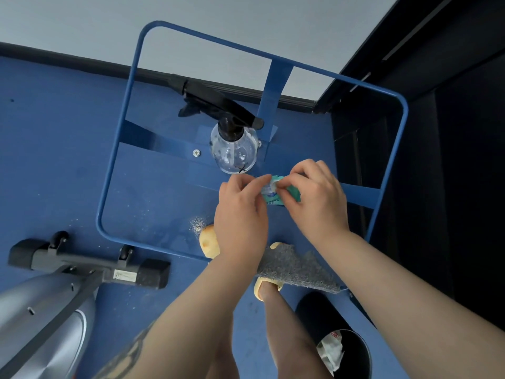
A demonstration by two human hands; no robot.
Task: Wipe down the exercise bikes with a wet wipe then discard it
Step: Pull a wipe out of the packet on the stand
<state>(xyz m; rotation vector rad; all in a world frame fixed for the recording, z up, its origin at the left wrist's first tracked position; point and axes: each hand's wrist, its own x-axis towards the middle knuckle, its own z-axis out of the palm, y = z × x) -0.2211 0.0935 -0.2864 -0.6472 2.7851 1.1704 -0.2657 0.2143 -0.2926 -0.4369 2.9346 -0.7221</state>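
A small teal and white wet wipe packet (273, 191) is held between both hands above a glass-topped table. My left hand (240, 214) pinches its left end and my right hand (314, 195) pinches its right side, fingertips meeting at the packet's top. The grey exercise bike (46, 310) stands at the lower left, with its black front foot and small wheels (90, 265) on the blue floor. A black waste bin (347, 348) with crumpled white paper inside sits at the lower right.
The table has a blue metal frame (120, 132). On it stand a clear spray bottle with a black trigger head (232, 143) and a grey cloth (295, 265) near its front edge. Yellow slippers (209, 242) show below the glass. A dark wall panel fills the right side.
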